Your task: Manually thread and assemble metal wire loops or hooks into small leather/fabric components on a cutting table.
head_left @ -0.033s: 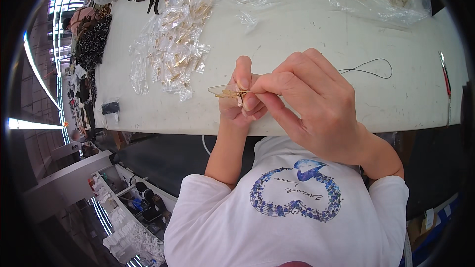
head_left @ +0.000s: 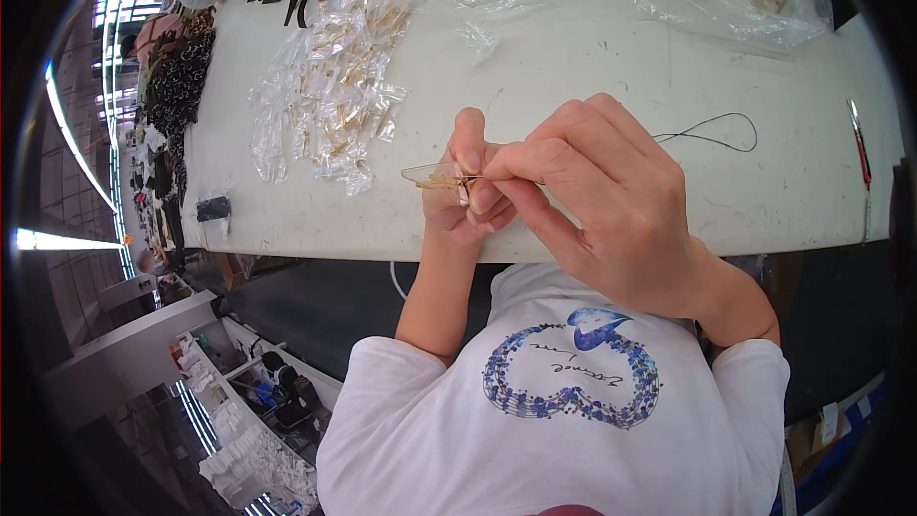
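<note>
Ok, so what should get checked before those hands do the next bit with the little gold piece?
1. Small gold clip pinched between both hands above the table edge: ok.
2. Left hand steadying it, thumb up behind: ok.
3. Right hand fingers closed at the clip's end: ok.
4. What the right fingers pinch there: cannot tell, too small.
5. Pile of clear packets of gold clips close by on the white table: ok.
6. Black cord loop lying apart, untangled: ok.
</note>
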Motion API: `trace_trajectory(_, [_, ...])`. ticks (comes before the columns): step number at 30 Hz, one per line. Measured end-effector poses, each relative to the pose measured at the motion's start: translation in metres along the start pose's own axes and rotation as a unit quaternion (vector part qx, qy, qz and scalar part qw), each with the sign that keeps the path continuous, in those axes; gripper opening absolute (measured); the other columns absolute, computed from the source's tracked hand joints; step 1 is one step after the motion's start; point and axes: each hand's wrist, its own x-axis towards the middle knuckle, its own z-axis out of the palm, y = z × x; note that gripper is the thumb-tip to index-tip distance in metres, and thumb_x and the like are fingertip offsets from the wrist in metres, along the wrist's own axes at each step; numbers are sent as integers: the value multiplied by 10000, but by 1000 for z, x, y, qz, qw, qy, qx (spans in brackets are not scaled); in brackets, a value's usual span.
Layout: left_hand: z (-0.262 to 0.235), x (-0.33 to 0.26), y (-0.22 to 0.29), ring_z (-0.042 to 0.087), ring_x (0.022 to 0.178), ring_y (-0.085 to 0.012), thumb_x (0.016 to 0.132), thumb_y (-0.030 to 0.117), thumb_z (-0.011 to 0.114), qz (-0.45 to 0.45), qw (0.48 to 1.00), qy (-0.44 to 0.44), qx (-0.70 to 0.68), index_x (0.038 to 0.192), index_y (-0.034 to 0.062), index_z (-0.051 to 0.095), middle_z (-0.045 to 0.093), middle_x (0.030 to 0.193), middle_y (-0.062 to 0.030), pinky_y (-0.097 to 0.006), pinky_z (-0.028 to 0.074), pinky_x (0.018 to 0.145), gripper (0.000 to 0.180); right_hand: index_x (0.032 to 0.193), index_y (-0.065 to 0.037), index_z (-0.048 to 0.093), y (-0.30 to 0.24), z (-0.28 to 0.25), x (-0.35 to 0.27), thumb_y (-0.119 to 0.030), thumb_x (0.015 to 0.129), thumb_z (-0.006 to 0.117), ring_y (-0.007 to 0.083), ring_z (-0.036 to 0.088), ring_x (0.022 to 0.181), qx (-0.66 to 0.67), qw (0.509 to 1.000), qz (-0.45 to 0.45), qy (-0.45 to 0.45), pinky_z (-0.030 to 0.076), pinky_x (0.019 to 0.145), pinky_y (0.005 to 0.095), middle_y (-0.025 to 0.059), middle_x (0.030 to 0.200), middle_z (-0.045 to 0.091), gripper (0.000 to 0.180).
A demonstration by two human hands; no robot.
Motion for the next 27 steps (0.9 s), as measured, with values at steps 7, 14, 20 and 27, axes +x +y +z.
trace_trajectory(7, [4, 1, 2, 553, 545, -90, 941, 110, 671, -3, 1000, 18, 8, 1029, 103, 491, 649, 756, -78, -218, 460, 442, 200, 904, -59, 683, 0, 0, -1, 59, 667, 786, 210, 560, 698, 4, 1000, 0, 4, 457, 579, 299, 37, 791, 606, 284])
trace_trajectory(14, [2, 0, 1, 566, 572, -92, 942, 111, 670, -1, 1000, 15, 6, 1030, 102, 492, 654, 764, -80, -218, 452, 430, 198, 919, -65, 686, 0, 1, -3, 59, 672, 788, 207, 561, 701, -1, 1000, 1, 7, 461, 582, 299, 35, 804, 607, 295])
trace_trajectory(20, [2, 1, 1, 577, 594, -96, 934, 100, 677, -1, 1000, 6, 19, 1026, 101, 492, 653, 764, -79, -214, 445, 426, 206, 924, -70, 685, 1, 1, -3, 57, 668, 789, 209, 562, 703, -7, 1000, -5, 4, 463, 588, 301, 32, 811, 606, 304])
trace_trajectory(27, [5, 2, 0, 574, 586, -100, 934, 101, 679, -2, 1000, 20, 12, 1023, 101, 497, 660, 765, -84, -214, 453, 435, 203, 925, -72, 684, 2, 1, -4, 53, 664, 792, 210, 563, 705, -17, 1000, -13, 1, 464, 588, 302, 33, 815, 607, 308])
